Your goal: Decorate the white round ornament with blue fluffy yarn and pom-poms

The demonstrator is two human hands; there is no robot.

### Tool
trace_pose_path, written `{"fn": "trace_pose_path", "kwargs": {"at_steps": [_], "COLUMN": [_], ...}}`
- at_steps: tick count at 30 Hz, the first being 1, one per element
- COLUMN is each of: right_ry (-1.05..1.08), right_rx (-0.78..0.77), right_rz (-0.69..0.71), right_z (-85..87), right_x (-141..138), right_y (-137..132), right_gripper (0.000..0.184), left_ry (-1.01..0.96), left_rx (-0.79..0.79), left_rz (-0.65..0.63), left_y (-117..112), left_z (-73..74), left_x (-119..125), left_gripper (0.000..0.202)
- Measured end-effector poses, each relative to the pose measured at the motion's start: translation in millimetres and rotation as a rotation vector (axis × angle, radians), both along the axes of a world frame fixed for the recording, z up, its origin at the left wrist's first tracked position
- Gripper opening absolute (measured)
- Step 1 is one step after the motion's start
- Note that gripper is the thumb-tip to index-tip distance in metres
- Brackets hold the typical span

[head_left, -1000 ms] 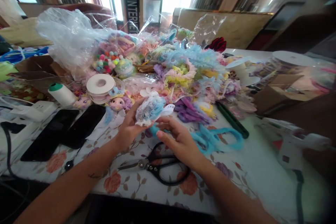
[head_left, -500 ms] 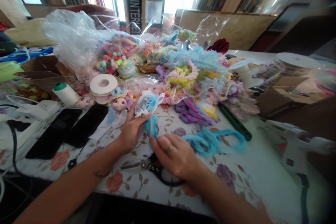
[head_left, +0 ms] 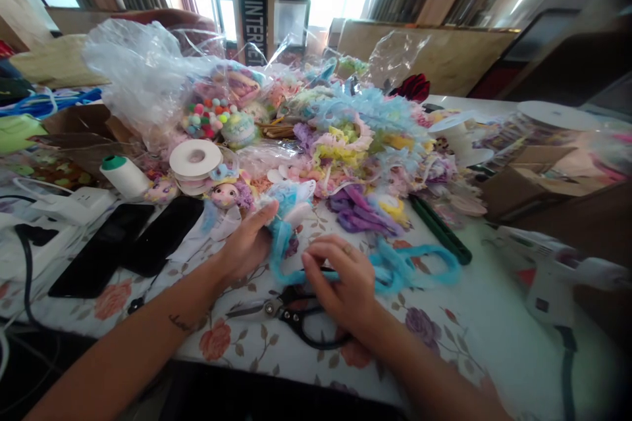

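My left hand [head_left: 249, 240] is closed on a small blue-and-white lacy piece [head_left: 291, 197], with a whitish flap sticking out at its right. From that piece a fuzzy light blue ribbon [head_left: 280, 256] hangs in a loop, runs behind my right hand and lies in coils on the table. My right hand [head_left: 340, 276] has its fingers curled together beside the ribbon; what sits between the fingertips is hidden. Just below it, black-handled scissors [head_left: 296, 322] lie with their blades pointing left.
Two black phones [head_left: 101, 250] and a ribbon spool [head_left: 195, 161] are at left, near a doll head [head_left: 224, 194]. Pastel lace trims [head_left: 365, 112] heap up behind. A green stick [head_left: 442, 230], a cardboard box [head_left: 538, 184] and a glue gun [head_left: 548, 263] stand at right.
My right hand has moved right, away from the left hand, and the ribbon between them now sags in a wider loop. The lacy piece has turned and shifted slightly right.
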State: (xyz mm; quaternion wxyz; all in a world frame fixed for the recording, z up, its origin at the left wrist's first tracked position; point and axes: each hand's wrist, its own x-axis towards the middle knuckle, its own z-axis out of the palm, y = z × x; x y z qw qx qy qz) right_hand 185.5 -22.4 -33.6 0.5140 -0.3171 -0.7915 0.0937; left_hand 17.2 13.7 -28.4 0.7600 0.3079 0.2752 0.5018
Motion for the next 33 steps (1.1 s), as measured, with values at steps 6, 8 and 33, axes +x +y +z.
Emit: {"fn": "trace_pose_path", "kwargs": {"at_steps": [6,8,33], "right_ry": [-0.145,-0.251,-0.128], "right_rx": [0.175,0.238,0.221], "right_rz": [-0.068,-0.083,-0.408], "right_z": [-0.6,-0.5,15.0], "right_x": [4.8,3.2,-19.8], "right_y": [7.8,6.9,2.5], "right_gripper": [0.038,0.040,0.003], "left_ry": [-0.013,-0.033,0.137], "left_rx": [-0.015,-0.004,0.210], "left_rz": [-0.201,-0.236,0.059], "left_y": [-4.5,-6.4,-9.2], "left_z": [-2.9,-3.3,-5.1], "left_x": [-1.1,-1.9,3.9], "left_gripper": [0.044,0.049,0.027]}}
